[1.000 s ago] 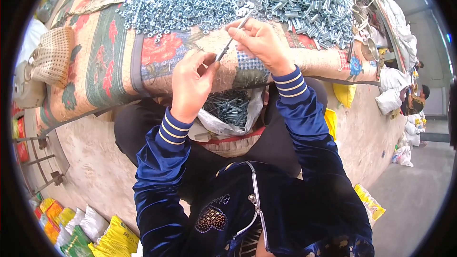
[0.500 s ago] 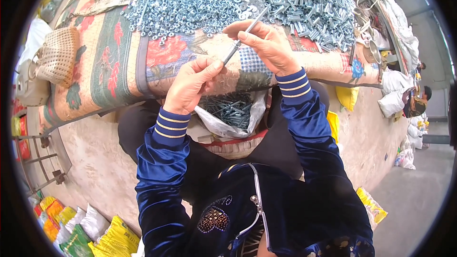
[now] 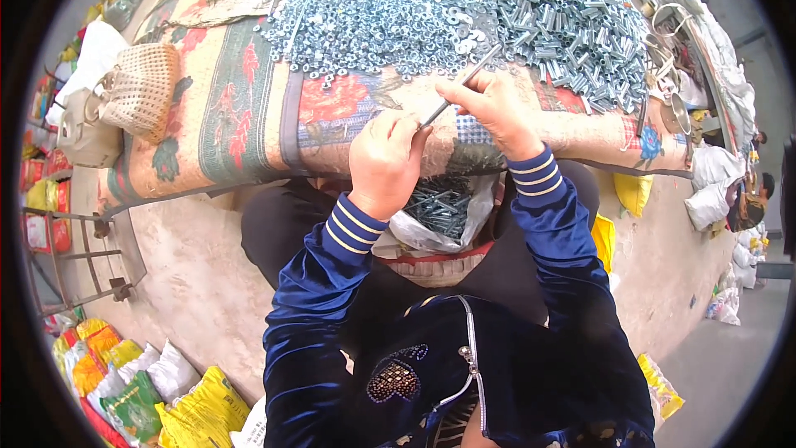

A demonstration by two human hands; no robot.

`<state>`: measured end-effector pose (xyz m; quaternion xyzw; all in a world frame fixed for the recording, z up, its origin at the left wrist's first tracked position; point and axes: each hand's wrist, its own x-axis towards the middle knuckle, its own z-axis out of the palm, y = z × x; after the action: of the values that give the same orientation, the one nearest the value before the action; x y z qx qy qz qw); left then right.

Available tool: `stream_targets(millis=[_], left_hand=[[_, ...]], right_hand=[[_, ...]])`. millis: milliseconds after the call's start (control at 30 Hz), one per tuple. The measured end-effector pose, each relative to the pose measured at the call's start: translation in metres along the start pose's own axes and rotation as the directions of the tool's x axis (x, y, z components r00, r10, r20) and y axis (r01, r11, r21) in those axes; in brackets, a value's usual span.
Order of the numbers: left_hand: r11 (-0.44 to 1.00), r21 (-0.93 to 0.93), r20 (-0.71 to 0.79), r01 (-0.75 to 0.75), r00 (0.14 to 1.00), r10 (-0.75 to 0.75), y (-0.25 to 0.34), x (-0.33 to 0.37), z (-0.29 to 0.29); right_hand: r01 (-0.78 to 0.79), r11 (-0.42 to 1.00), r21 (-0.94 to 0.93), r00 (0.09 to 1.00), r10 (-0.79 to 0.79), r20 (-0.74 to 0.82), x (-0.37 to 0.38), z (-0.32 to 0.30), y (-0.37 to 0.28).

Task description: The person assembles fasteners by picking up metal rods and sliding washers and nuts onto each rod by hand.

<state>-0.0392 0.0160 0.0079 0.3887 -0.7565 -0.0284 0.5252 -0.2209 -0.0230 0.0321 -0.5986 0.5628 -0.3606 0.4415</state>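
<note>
Head view: left hand (image 3: 385, 164) and right hand (image 3: 504, 120) pinch one metal rod (image 3: 481, 66), fingers (image 3: 461, 95) closed; we judge fitting, needing alignment next.

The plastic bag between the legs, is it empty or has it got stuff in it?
Not empty: a heap of long metal pieces shows through the open top of the plastic bag. How deep, I cannot tell.

Hands (image 3: 384, 163) closer together, right fingers (image 3: 458, 97) less spread, metal rod (image 3: 483, 63) tilted flatter
</note>
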Motion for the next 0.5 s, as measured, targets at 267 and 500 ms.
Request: stream_targets(millis=[267,500], left_hand=[[0.773,-0.319,0.411,0.549,0.815,-0.409,-0.008,0.007,-0.012],[-0.053,-0.451,0.854,0.891,0.414,-0.316,-0.020,0.008,-0.023]], right_hand=[[0.151,0.971,0.187,0.977,-0.176,0.120,-0.005,-0.008,-0.005],[0.080,0.951,0.298,0.971,-0.142,0.193,-0.010,-0.006,-0.015]])
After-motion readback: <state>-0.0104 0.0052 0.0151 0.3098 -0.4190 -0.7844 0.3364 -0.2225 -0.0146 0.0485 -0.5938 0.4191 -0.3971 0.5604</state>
